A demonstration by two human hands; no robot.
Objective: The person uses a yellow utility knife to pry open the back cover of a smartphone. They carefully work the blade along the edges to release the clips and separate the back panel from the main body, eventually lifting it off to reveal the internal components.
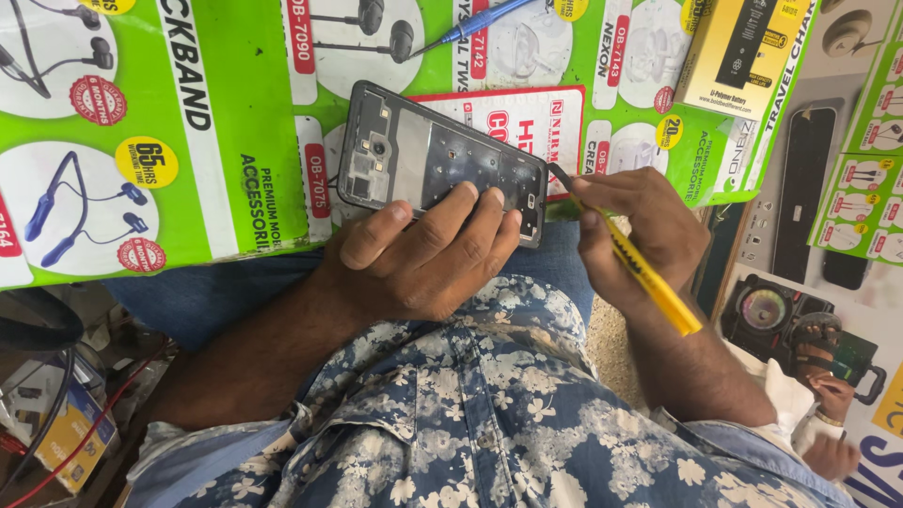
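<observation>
My left hand [423,254] holds an opened phone body [414,155], a dark frame with its back cover off and bare inner parts showing, fingers laid across its lower edge. My right hand [640,221] grips a yellow-handled tool [654,282] like a pen, its dark tip touching the phone's right end near the corner. The phone rests over the edge of a green printed counter mat [216,141], above my lap.
A blue-handled screwdriver [475,23] lies on the mat at the top. A yellow and black box [743,52] sits at the upper right. Cables and small boxes [56,423] clutter the lower left. Another person's sandalled foot [818,343] shows at the right.
</observation>
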